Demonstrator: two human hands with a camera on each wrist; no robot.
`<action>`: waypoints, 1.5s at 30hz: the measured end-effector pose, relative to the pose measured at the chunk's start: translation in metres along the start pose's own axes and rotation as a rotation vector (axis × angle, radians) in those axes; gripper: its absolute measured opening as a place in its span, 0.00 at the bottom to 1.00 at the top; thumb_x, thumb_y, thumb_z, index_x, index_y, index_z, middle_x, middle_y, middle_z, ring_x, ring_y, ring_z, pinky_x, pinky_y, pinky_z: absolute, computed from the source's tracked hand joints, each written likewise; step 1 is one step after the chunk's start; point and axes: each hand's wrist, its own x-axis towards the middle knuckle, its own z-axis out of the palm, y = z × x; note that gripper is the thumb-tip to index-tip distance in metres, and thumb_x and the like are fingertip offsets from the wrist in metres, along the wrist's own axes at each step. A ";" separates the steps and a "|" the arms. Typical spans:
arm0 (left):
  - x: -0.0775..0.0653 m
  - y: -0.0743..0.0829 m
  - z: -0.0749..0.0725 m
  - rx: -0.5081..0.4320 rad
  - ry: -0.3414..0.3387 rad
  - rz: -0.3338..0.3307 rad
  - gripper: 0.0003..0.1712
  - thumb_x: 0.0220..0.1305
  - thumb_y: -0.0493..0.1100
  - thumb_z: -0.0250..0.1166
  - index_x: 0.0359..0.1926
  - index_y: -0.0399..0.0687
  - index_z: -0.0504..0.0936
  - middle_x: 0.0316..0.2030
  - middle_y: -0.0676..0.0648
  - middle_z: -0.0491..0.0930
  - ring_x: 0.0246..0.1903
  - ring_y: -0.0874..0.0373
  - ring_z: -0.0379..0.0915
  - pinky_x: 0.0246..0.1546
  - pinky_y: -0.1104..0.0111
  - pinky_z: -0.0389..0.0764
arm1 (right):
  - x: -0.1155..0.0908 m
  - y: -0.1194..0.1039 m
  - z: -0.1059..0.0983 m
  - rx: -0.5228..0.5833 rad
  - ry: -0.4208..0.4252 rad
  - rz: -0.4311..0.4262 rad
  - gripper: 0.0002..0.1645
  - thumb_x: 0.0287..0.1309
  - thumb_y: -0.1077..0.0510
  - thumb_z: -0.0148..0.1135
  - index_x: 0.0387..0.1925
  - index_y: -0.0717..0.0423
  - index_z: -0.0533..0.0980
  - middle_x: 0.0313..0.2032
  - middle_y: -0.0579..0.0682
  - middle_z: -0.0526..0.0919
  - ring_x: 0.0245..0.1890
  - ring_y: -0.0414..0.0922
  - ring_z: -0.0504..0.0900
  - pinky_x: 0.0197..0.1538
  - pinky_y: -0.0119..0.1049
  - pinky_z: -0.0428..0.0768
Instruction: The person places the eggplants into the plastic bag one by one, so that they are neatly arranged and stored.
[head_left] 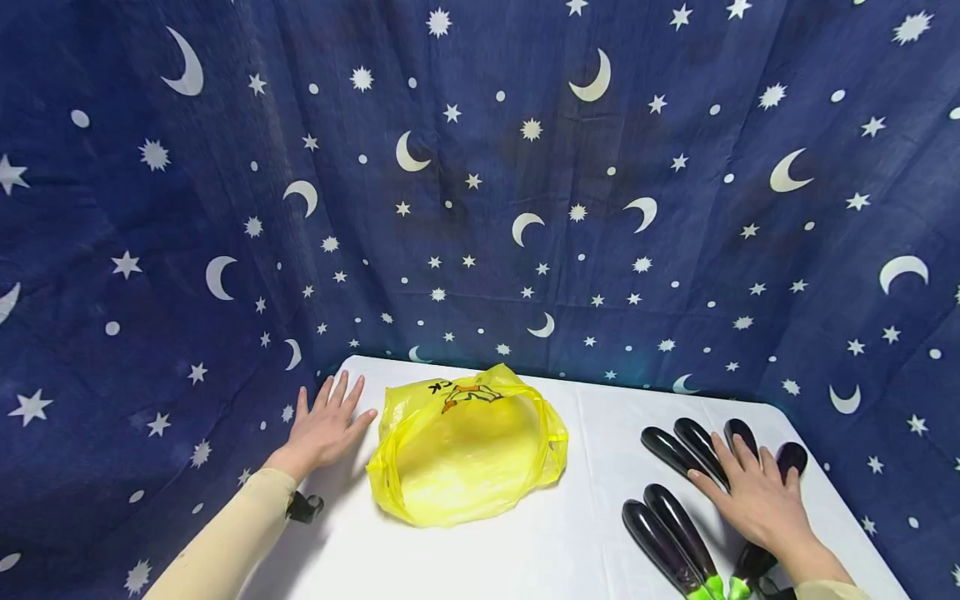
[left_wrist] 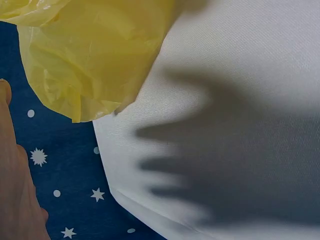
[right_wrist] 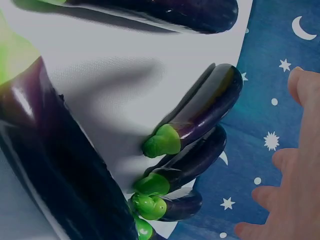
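Note:
A yellow plastic bag (head_left: 468, 454) lies on the white table with its wide mouth spread toward me. My left hand (head_left: 322, 429) is just left of it, fingers straight and spread, holding nothing; its shadow falls on the cloth in the left wrist view. Over at the right, my right hand (head_left: 761, 500) hovers with spread fingers above several dark purple eggplants (head_left: 671, 452). In the right wrist view, an eggplant (right_wrist: 212, 102) with a green cap lies beside others, and a larger eggplant (right_wrist: 60, 160) fills the near left. Nothing is gripped by the right hand.
The white tabletop (head_left: 600, 417) has rounded back corners. A dark blue curtain (head_left: 480, 208) with moons and stars hangs right behind the table and along both sides. Two eggplants (head_left: 667, 537) lie side by side nearer the front, left of the right hand.

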 end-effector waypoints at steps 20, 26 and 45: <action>0.006 0.006 -0.015 -0.066 -0.034 0.023 0.49 0.75 0.74 0.37 0.82 0.49 0.47 0.80 0.36 0.39 0.78 0.34 0.31 0.68 0.32 0.27 | -0.007 0.007 -0.013 0.054 0.037 -0.002 0.56 0.69 0.26 0.48 0.82 0.51 0.43 0.73 0.76 0.53 0.69 0.81 0.44 0.59 0.82 0.32; 0.010 0.013 -0.019 -0.099 -0.024 0.050 0.47 0.75 0.72 0.37 0.83 0.49 0.47 0.81 0.37 0.40 0.78 0.35 0.32 0.69 0.32 0.30 | -0.013 0.011 -0.012 0.066 0.079 -0.001 0.54 0.70 0.29 0.49 0.82 0.52 0.44 0.71 0.77 0.56 0.70 0.80 0.47 0.59 0.83 0.35; 0.009 0.031 -0.035 -0.296 -0.056 0.163 0.42 0.79 0.64 0.43 0.82 0.47 0.49 0.80 0.37 0.44 0.77 0.33 0.42 0.71 0.36 0.44 | -0.030 0.022 -0.014 0.073 0.082 0.021 0.56 0.68 0.30 0.53 0.81 0.57 0.45 0.69 0.79 0.56 0.67 0.82 0.51 0.58 0.83 0.41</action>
